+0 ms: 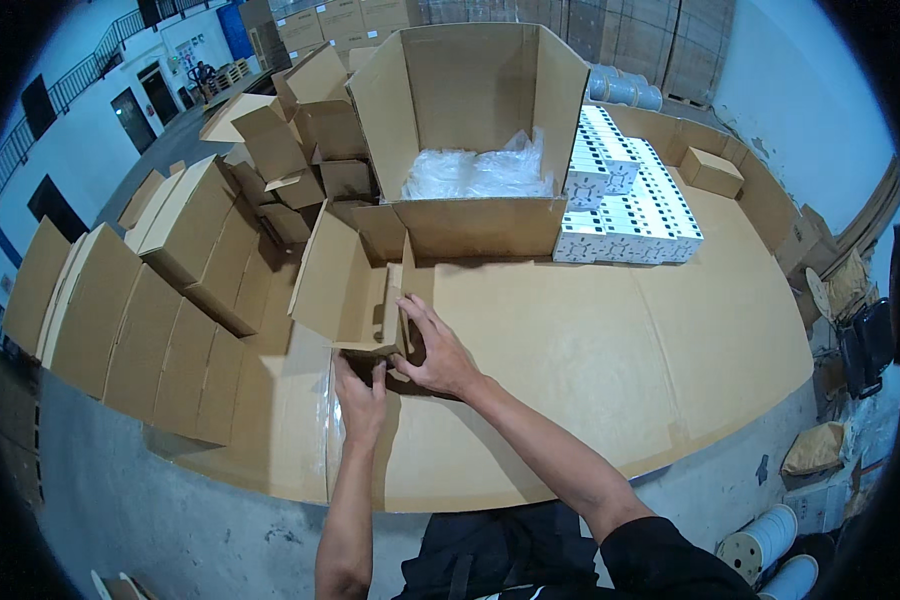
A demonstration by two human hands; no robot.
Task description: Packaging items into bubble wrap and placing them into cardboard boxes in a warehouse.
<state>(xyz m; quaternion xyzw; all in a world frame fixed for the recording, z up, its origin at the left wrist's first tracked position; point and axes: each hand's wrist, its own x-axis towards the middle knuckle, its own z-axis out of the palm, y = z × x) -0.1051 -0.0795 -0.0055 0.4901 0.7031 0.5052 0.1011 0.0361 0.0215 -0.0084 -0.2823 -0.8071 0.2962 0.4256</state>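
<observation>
1. L hand (361,405): thumb & fingers partly open, tips at near edge of sm. open carton (332,280); can't tell if gripping.
2. R hand (438,357): thumb & fingers spread apart at same carton's near R corner; grip likewise unclear.
3. Sm. open carton: on cardboard-covered bench (550,350), flaps raised, just before lg. carton (480,230) w/ clear plastic (475,172) inside.
4. White boxes (630,215): stacked, R of lg. carton.

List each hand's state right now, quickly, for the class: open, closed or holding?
Left hand: at the near edge of the open carton; grip cannot be told.
Right hand: at its right side, thumb and fingers parted; holding cannot be told.
</observation>
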